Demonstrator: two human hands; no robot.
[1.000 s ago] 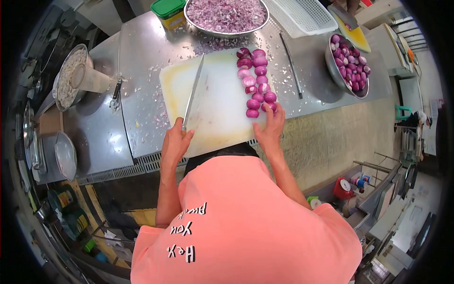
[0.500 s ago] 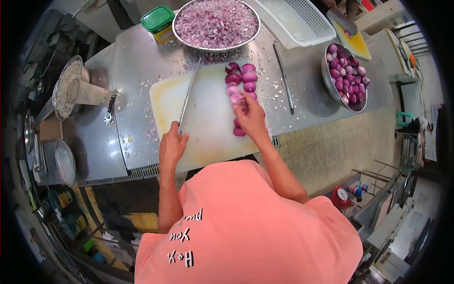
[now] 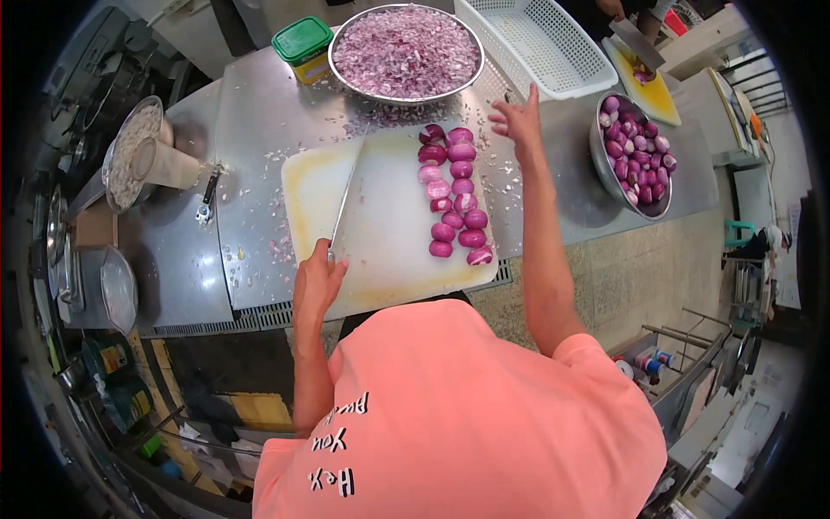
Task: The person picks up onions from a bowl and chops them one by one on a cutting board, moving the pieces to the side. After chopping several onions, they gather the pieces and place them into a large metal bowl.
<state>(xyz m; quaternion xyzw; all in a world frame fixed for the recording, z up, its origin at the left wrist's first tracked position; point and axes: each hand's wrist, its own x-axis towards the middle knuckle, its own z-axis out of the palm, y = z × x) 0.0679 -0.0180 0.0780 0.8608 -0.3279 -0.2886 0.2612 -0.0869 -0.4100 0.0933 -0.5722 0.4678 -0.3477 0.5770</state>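
Note:
My left hand is closed round the handle of a long knife. The knife's blade points away from me across the left part of a white cutting board. Peeled red onions lie in two rough columns along the board's right side. Past them, my right hand is raised over the steel table, fingers spread and holding nothing. Beyond the board, a metal bowl is heaped with chopped onion. The metal rod seen before on the right is mostly hidden by my right arm.
A bowl of peeled onions stands right, behind it a white plastic basket. A co-worker's hand and a cleaver are over a yellow-stained board. A green-lidded tub stands back left; a peeler lies left.
My right hand has left the onions and moved away to the right, with its fingers spreading. The onion columns are now uncovered. My left hand keeps the knife nearly in place.

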